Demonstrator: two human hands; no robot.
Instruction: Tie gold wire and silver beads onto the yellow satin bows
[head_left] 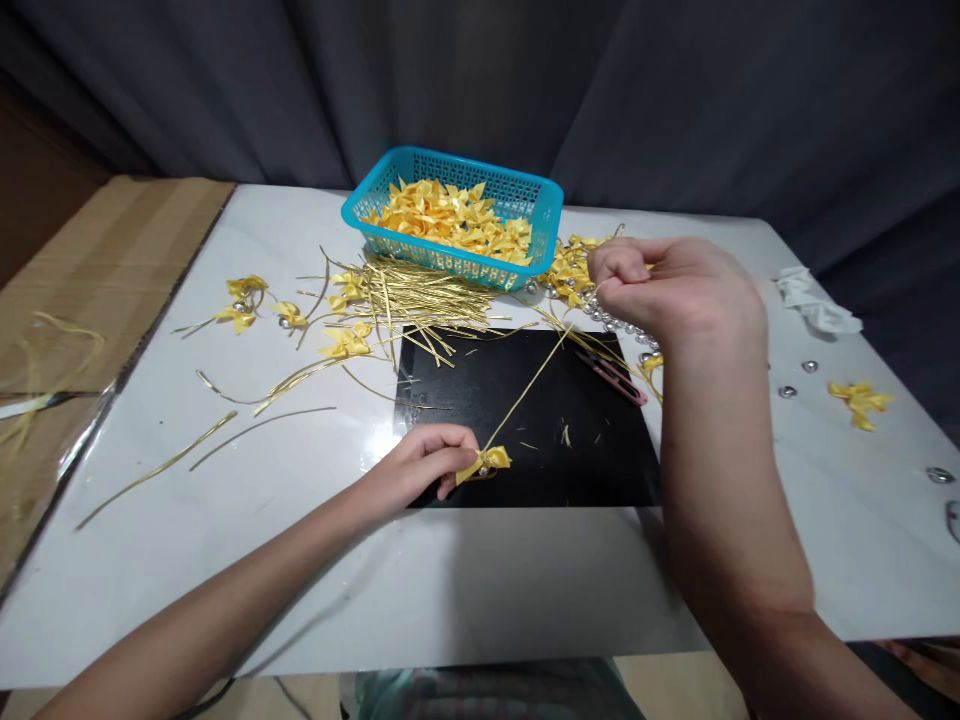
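My left hand (431, 460) pinches a small yellow ribbon bow (495, 459) over the front of the black mat. A silvery bead appears at the bow's middle. From the bow a thin gold cord (525, 390) runs taut, up and to the right. Its far end goes into my right hand (652, 285), raised and closed in a fist over the right back of the mat. The cord's end inside that fist is hidden. Beneath the right hand lie a pink-handled cutting tool (615, 380), silvery beads and more yellow bows (568, 270), partly covered by the hand.
A blue basket (551, 215) of yellow bows stands at the back. Before it lies a pile of gold cords (420, 300). The black mat (592, 470) holds cord scraps. Finished-looking bow pieces (244, 300) lie left; heart-shaped beads (940, 475) and a white cloth (817, 302) lie right.
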